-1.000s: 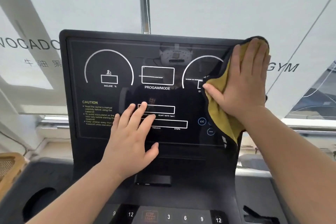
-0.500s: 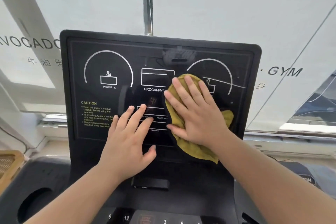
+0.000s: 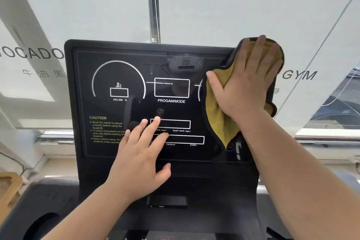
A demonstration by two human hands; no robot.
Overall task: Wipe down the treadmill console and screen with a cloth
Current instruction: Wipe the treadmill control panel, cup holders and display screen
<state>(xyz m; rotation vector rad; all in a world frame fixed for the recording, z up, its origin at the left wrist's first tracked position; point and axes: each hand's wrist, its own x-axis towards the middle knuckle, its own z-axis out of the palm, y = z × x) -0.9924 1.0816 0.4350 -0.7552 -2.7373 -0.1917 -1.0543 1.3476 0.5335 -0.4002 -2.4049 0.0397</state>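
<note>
head view: a yellow cloth [image 3: 218, 121] with dark edging is pressed flat against the upper right corner of the treadmill screen [image 3: 136, 109] by the right hand [image 3: 247, 84], fingers spread, not clenched. the left hand [image 3: 142, 160] is laid open, grasping nothing, on the screen's lower middle, above the console [image 3: 214, 200].

The cloth [image 3: 218, 119] and right hand [image 3: 247, 84] cover the upper right corner of the screen [image 3: 175, 111], hiding the right-hand dial. The left hand [image 3: 142, 154] hides part of the caution text and lower labels. Below the screen, the console [image 3: 214, 210] keys run off the bottom edge.
</note>
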